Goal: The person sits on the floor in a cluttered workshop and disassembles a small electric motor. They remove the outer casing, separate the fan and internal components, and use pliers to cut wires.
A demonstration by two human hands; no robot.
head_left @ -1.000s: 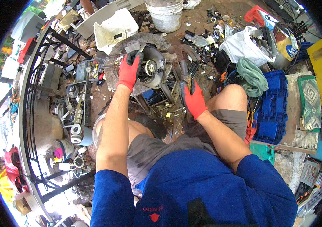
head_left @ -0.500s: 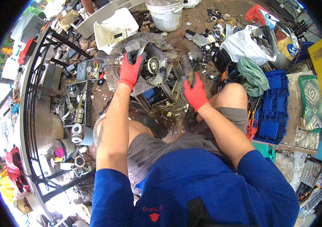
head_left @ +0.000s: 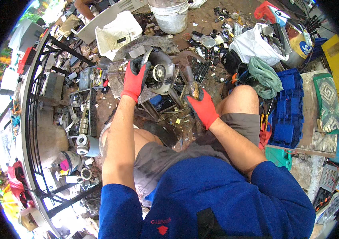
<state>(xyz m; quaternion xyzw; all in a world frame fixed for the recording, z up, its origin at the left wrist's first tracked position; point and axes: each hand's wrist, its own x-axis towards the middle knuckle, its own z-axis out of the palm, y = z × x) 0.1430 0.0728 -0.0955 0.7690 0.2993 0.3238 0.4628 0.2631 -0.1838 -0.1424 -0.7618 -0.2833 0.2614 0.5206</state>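
My left hand (head_left: 134,81), in a red and black glove, grips the left rim of a round metal housing (head_left: 168,63) with a pale ringed hub in its middle. It is tilted on a worn stone-like block (head_left: 121,59) on a small metal-legged stand (head_left: 150,109). My right hand (head_left: 202,107), gloved alike, is closed around the handle of a hammer (head_left: 192,85). The hammer head is blurred by motion, at the right side of the housing; I cannot tell if they touch.
Beyond the block stand a white plastic casing (head_left: 118,34) and a dirty white bucket (head_left: 170,18). At right lie a white sack (head_left: 253,44), a green cloth (head_left: 263,77) and blue crates (head_left: 287,111). A parts crate (head_left: 82,111) stands left. Another person's arm (head_left: 83,8) shows at upper left.
The hammer, smeared and raised toward the right before, has swung left and down to the housing's right side. My right hand has dropped slightly and shifted left; my left hand keeps its grip.
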